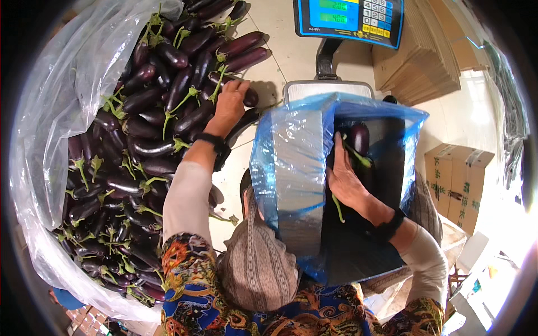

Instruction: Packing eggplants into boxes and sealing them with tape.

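Observation:
Dark purple eggplants (pixel 193 115) with green stems lie heaped on the left. My left hand (pixel 228 106) reaches to the heap's right edge, its fingers curled round an eggplant (pixel 249 97). On the right stands a box lined with a blue plastic bag (pixel 297 168), the bag folded out over the rim. My right hand (pixel 346 182) is down inside it, fingers stretched out along the inner left side, beside an eggplant (pixel 359 138). A green stem (pixel 338 208) pokes out from under this hand; what it belongs to is hidden.
A scale with a blue display panel (pixel 350 19) and a metal platform (pixel 330 88) is behind the box. Flattened cardboard (pixel 414 53) is stacked at the back right, and a closed carton (pixel 457 182) stands at the right. Clear plastic sheeting (pixel 84 84) edges the heap.

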### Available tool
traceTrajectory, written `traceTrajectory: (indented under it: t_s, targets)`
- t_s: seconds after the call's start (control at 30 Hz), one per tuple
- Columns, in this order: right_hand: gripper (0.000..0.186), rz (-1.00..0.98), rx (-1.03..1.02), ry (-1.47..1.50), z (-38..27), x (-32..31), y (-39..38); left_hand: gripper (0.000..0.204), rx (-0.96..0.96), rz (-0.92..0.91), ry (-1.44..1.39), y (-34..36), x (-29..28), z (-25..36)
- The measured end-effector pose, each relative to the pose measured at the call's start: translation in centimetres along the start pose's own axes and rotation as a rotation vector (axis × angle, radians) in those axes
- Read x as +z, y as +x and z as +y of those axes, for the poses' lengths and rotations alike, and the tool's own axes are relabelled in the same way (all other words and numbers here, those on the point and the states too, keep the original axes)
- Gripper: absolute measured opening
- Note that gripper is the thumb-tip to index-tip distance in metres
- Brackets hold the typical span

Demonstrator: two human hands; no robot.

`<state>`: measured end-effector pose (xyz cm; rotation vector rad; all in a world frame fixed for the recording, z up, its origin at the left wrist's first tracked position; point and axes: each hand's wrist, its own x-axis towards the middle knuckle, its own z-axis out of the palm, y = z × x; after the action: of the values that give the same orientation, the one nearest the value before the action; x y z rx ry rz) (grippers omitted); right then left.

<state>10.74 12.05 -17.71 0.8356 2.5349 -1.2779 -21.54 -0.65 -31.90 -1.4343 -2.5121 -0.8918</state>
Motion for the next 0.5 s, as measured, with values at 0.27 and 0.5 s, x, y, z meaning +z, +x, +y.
traceTrajectory:
  t_s: [0.27, 0.5]
  targets:
    - [0.089, -0.12, -0.08, 0.144, 0.2, -2.8, -1.0, 0.047, 0.216, -0.429, 0.607, 2.1, 2.2, -1.2]
    - [0.088, -0.197, 0.052, 0.159, -0.1, -4.1, -0.7, 0.061, -0.192, 0.232, -0.087, 7.3, -11.9, 2.4]
